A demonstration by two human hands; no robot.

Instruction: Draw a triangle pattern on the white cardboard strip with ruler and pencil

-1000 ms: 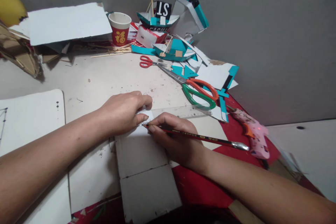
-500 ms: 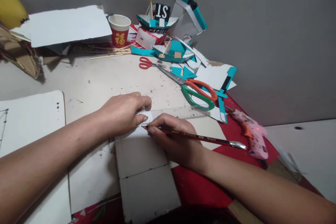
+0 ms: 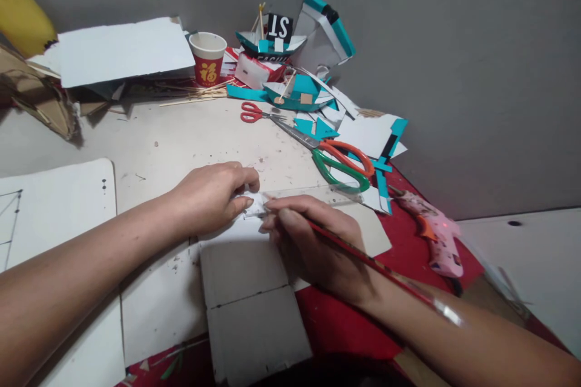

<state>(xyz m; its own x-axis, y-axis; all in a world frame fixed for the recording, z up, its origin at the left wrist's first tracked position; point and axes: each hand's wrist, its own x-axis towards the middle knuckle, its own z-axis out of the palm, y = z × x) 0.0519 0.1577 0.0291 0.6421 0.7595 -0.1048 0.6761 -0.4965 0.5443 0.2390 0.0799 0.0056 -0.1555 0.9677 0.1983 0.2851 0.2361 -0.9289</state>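
My left hand (image 3: 222, 196) has its fingers curled and its thumb pressed down on the near end of a clear ruler (image 3: 313, 196). Beneath that end lies a white card strip (image 3: 258, 296) with a dark line drawn across its lower part. In my right hand (image 3: 313, 242) is a dark red pencil (image 3: 390, 269), gripped close to its point; the silver end slants down to the right over the wrist. The pencil's tip is by the ruler, close to my left thumb, and is hidden by the fingers.
Large scissors (image 3: 338, 160) and small red scissors (image 3: 261, 113) lie beyond the hands. Card boats (image 3: 297, 94), a paper cup (image 3: 209, 60) and card scraps crowd the back. A pink glue gun (image 3: 438, 233) lies right; a drawn-on white sheet (image 3: 59, 211) lies left.
The pencil has swung so its silver end points further down and right, and my right hand has turned and shifted slightly right. My left hand stays nearly in place.
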